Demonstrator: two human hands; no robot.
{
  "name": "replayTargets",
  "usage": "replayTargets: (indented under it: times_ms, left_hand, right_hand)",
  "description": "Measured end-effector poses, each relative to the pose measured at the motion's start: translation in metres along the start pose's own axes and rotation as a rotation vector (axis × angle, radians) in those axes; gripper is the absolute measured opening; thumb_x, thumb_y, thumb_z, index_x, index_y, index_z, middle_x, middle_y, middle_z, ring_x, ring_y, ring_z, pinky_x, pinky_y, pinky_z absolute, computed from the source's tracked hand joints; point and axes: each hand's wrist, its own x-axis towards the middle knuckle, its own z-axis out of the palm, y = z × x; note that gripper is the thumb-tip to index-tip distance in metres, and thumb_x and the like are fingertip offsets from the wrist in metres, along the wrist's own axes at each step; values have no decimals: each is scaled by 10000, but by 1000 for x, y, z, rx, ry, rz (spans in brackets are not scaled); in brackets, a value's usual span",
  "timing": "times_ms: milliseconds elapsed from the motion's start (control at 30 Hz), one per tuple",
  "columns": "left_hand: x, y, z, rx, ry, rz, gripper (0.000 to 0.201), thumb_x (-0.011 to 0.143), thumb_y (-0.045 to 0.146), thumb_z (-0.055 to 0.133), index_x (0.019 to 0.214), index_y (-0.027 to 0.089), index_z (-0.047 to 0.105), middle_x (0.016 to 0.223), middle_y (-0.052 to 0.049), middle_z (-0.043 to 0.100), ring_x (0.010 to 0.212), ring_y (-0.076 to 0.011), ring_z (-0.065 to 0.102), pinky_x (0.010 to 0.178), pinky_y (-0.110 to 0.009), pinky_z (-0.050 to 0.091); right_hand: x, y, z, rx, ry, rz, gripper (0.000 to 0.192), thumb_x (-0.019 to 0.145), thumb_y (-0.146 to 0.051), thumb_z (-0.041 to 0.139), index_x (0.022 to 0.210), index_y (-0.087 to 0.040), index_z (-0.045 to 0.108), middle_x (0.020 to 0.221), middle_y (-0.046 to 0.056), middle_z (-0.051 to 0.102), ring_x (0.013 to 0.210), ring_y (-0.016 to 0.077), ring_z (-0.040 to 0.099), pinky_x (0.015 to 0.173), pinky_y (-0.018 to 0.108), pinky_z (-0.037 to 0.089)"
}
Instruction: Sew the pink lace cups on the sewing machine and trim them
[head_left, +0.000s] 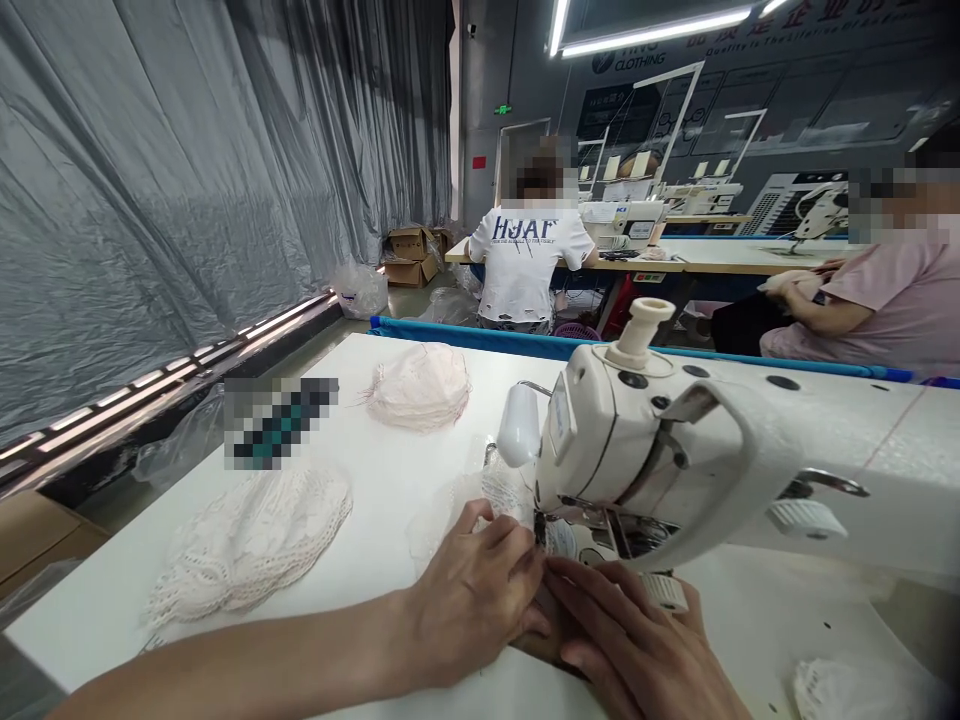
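Note:
A white sewing machine (600, 430) stands in front of me, its needle area partly hidden by my fingers. My left hand (480, 590) is left of the needle, fingers bent and closed on a white lace piece (506, 490). That lace lies at the presser foot and spreads behind my knuckles. Close on the right, my right hand (645, 635) rests low by the machine bed with its fingers stretched out and its thumb apart. Its fingertips come near my left fingers. Whether they touch fabric is hidden.
A stack of white lace pieces (255, 540) lies left on the white table (390, 500), a pinkish stack (420, 385) farther back. A pixelated dark-green item (281, 425) sits near the left edge. More lace (832, 690) lies front right. Two people (525, 250) sit beyond the blue rail (480, 337).

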Motion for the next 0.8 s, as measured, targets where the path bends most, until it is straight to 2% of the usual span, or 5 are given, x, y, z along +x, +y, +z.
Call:
replayTargets:
  times_ms: [133,300,567,700,800]
  left_hand:
    - [-2,6,-1,37,47,32,209,920,277,464,881,97,562,816,-40,545,838,-172,488,824,-369,320]
    - [-1,3,2,89,79,31,194,904,286,493,843,112,554,796,-34,536,785,-170,484,762,-352,324]
    - [3,-12,1,127,14,-37,164,911,282,479,840,139,518,842,-35,549,796,-163,504,799,-360,319]
    - [5,-11,-3,158,-9,-63,101,898,235,492,875,139,514,884,-42,560,844,-171,512,801,-361,323]
    - [-7,4,1,127,46,-38,74,875,193,514,827,137,526,833,-27,570,820,-166,512,769,-343,325]
  right_hand:
    - [-2,-2,-4,-35,8,-7,365,957,-408,365,1059,-198,645,1043,42,707,790,212,634,728,357,308]
    - [-4,-4,-7,-48,11,-17,363,953,-411,376,1066,-201,650,1053,46,703,783,215,634,732,359,306]
    - [-7,-6,-2,-23,-51,14,354,924,-413,452,1137,-182,615,1125,58,671,793,205,626,723,358,338]
    - [-8,-7,0,72,-48,118,317,925,-393,445,1128,-209,606,1119,58,670,816,207,641,736,373,393]
    - [-8,-8,1,187,-61,270,262,924,-334,419,1092,-228,590,1064,62,681,813,202,659,686,341,474]
